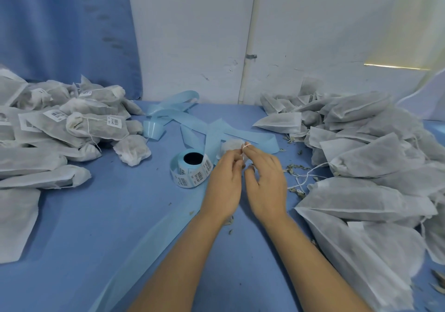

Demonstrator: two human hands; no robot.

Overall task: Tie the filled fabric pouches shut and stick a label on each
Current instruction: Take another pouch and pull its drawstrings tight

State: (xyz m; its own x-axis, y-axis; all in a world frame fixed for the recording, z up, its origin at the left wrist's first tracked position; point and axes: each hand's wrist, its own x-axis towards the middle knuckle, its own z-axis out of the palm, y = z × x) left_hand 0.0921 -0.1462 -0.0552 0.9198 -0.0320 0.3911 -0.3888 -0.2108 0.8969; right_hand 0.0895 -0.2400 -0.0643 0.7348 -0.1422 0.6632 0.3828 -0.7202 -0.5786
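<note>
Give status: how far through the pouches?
Done: the left pile looks tied, and many of its pouches show labels. In hand: left hand and right hand pinch the string on one pouch. Left: labelling it from the label roll, then the right pile, unlabelled.

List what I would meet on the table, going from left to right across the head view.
Pile of labelled pouches → label roll → left hand → right hand, string looped on its fingertip → pile of unlabelled pouches.
</note>
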